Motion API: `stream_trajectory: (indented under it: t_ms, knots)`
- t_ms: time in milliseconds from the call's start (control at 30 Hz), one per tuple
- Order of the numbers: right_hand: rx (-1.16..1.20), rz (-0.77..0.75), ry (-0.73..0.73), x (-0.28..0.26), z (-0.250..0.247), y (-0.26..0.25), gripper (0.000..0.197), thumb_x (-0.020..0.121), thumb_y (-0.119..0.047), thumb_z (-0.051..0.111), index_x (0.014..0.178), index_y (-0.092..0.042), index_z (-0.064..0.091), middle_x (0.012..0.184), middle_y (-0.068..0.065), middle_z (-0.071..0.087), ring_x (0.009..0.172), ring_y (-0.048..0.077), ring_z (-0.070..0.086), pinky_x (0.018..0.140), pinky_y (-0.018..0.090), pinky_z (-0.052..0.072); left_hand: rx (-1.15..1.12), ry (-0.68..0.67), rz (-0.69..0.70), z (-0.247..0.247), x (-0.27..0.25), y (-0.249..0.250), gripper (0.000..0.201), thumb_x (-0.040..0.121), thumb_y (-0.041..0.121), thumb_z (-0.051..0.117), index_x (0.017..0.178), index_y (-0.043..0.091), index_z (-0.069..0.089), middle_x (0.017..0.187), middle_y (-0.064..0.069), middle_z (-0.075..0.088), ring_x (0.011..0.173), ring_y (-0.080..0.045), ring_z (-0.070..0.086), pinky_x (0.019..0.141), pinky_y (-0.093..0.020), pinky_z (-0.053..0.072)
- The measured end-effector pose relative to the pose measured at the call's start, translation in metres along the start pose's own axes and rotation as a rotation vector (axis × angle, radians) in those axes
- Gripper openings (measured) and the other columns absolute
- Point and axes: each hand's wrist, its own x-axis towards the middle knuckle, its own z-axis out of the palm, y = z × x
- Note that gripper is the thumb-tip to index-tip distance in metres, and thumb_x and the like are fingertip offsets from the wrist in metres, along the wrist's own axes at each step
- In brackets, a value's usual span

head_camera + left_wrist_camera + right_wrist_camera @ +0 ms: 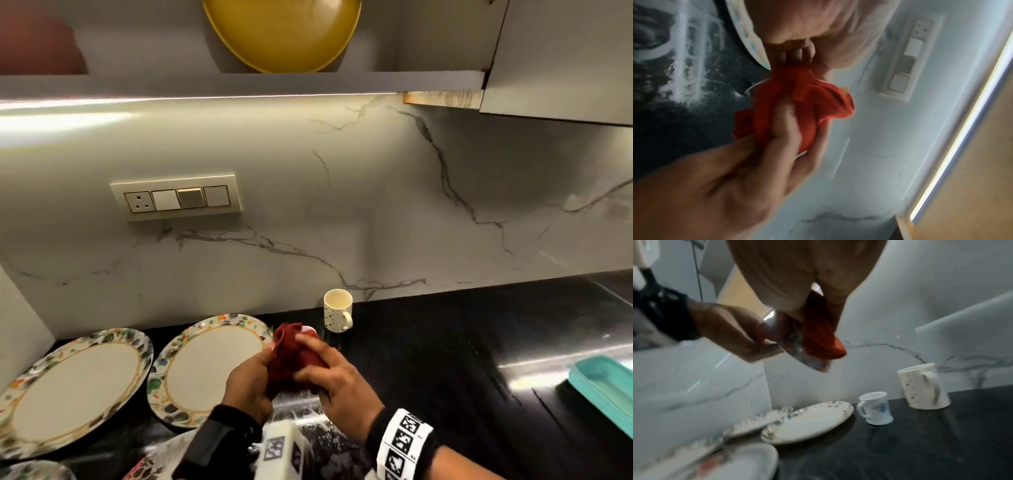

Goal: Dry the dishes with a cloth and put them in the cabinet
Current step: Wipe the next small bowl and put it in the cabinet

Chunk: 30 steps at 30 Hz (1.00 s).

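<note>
A clear glass (294, 406) is held over the black counter with a dark red cloth (291, 356) bunched over its mouth. My left hand (247, 382) grips the glass (800, 352) from the left, and its fingers touch the cloth. From the right, my right hand (330, 373) grips the cloth (797, 104), fingers curled over the wad. Two flower-rimmed plates (75, 387) (209, 370) lie on the counter to the left. A cream mug (337, 310) stands by the wall. A small white mug (875, 408) with a blue print stands near it, mostly hidden behind the cloth in the head view.
A yellow plate (284, 34) stands on the open cabinet shelf (239, 84) overhead. A closed cabinet door (561, 58) is at the upper right. A teal tray (606, 387) lies at the counter's right. Another plate (740, 462) lies near the front edge. A switch panel (176, 197) is on the marble wall.
</note>
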Motion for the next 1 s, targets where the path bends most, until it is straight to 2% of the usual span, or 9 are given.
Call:
stream_trajectory:
  t_ms: [100,233,400,533,633,733,800,933,1000]
  knots:
    - [-0.058,-0.11,-0.078,-0.008,-0.016,0.022,0.028,0.085,-0.014,0.044,0.091,-0.023,0.069,0.153,-0.02,0.027,0.135,0.007,0.034,0.107,0.028,0.04,-0.045,0.048,-0.056,-0.003,0.002,0.003,0.016,0.096,-0.001,0.04,0.091,-0.001,0.055,0.05,-0.015,0.061,0.048,-0.022,0.062,0.036,-0.026,0.052]
    - [0.051,-0.047,0.111,0.013,-0.048,0.036,0.04,0.077,-0.007,0.038,0.097,-0.021,0.07,0.149,-0.012,0.037,0.137,0.005,0.036,0.112,0.026,0.036,-0.126,-0.015,-0.057,-0.001,-0.004,0.005,0.024,0.102,0.019,0.041,0.11,0.0,0.053,0.09,-0.02,0.063,0.082,-0.029,0.059,0.048,-0.037,0.057]
    - [0.077,-0.002,-0.135,0.053,-0.064,0.041,0.06,0.082,0.003,0.044,0.125,-0.034,0.063,0.143,-0.013,0.042,0.132,0.001,0.039,0.112,0.015,0.028,-0.083,-0.095,0.089,0.023,-0.01,-0.004,0.019,0.097,0.015,0.048,0.101,0.004,0.064,0.081,-0.013,0.072,0.072,-0.024,0.064,0.05,-0.029,0.056]
    - [0.123,0.287,-0.028,0.047,-0.04,0.044,0.059,0.085,-0.007,0.04,0.132,-0.039,0.055,0.131,-0.007,0.052,0.124,0.009,0.047,0.107,0.015,0.033,-0.087,-0.001,0.263,0.032,-0.002,-0.023,0.025,0.101,0.014,0.043,0.099,0.004,0.065,0.083,-0.011,0.072,0.069,-0.02,0.065,0.054,-0.029,0.055]
    - [0.502,0.628,0.009,0.037,-0.029,0.039,0.055,0.09,0.003,0.037,0.131,-0.027,0.059,0.111,-0.006,0.063,0.1,0.011,0.059,0.079,0.006,0.047,0.069,0.077,0.449,0.035,0.003,-0.041,0.021,0.098,0.012,0.048,0.09,0.006,0.066,0.089,-0.015,0.071,0.079,-0.024,0.066,0.067,-0.034,0.057]
    - [0.967,0.971,-0.084,0.028,-0.028,0.041,0.033,0.096,-0.003,0.039,0.117,-0.006,0.065,0.096,0.017,0.072,0.083,0.029,0.07,0.073,0.036,0.06,0.428,0.118,0.698,0.036,0.004,-0.057,0.023,0.092,0.001,0.054,0.084,0.015,0.07,0.084,-0.005,0.072,0.081,-0.02,0.068,0.072,-0.032,0.058]
    - [1.172,1.11,-0.155,0.02,-0.031,0.045,0.029,0.098,-0.006,0.039,0.11,0.003,0.064,0.093,0.026,0.071,0.078,0.036,0.071,0.068,0.041,0.061,0.628,0.113,0.804,0.036,0.005,-0.061,0.033,0.087,-0.007,0.054,0.08,0.02,0.071,0.075,0.003,0.072,0.072,-0.013,0.067,0.067,-0.025,0.057]
    - [1.244,1.161,-0.311,0.002,-0.033,0.061,0.025,0.093,-0.004,0.045,0.099,0.009,0.066,0.082,0.028,0.068,0.061,0.033,0.07,0.049,0.032,0.058,0.768,0.0,0.775,0.027,0.005,-0.065,0.038,0.083,-0.012,0.048,0.077,0.019,0.069,0.07,-0.001,0.069,0.065,-0.024,0.065,0.059,-0.036,0.058]
    - [1.164,1.108,-0.401,-0.012,-0.031,0.069,0.025,0.085,-0.007,0.054,0.098,0.01,0.066,0.086,0.027,0.069,0.066,0.032,0.07,0.056,0.033,0.06,0.894,-0.027,0.79,0.02,0.005,-0.073,0.04,0.081,-0.01,0.051,0.074,0.025,0.068,0.071,0.005,0.068,0.066,-0.012,0.065,0.062,-0.028,0.057]
